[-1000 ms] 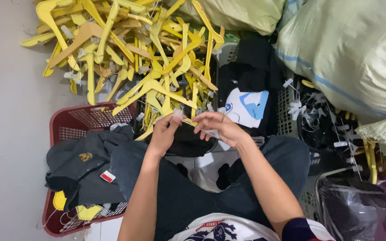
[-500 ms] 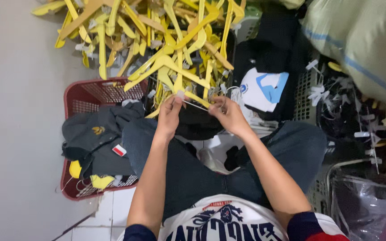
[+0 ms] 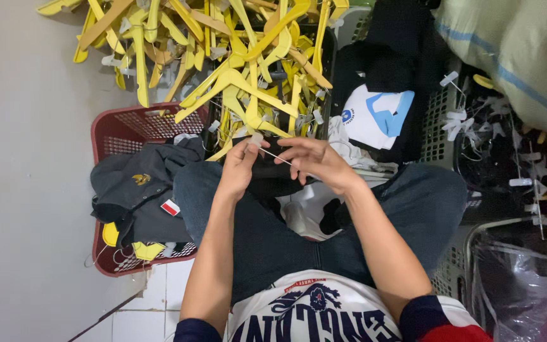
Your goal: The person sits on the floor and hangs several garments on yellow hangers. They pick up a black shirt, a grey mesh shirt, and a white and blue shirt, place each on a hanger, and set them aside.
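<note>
I sit cross-legged in dark jeans. My left hand (image 3: 240, 166) and my right hand (image 3: 314, 161) are raised together over my lap, each pinching an end of a thin pale string (image 3: 276, 156) with a small white tag at the left end. The string runs taut between the fingertips. Just beyond my hands lies a large heap of yellow plastic hangers (image 3: 235, 63). A dark garment (image 3: 273, 177) lies under my hands, partly hidden by them.
A red plastic basket (image 3: 121, 126) at my left knee holds a dark grey shirt (image 3: 140, 196) and yellow hangers. Folded black and white clothes (image 3: 375, 114) sit in a crate ahead right. Large pale sacks (image 3: 514, 50) and a clear bag (image 3: 520, 285) stand at right.
The view has shifted so the hanger heap sits higher in the frame. My hands have drawn slightly apart, stretching the string between them.
</note>
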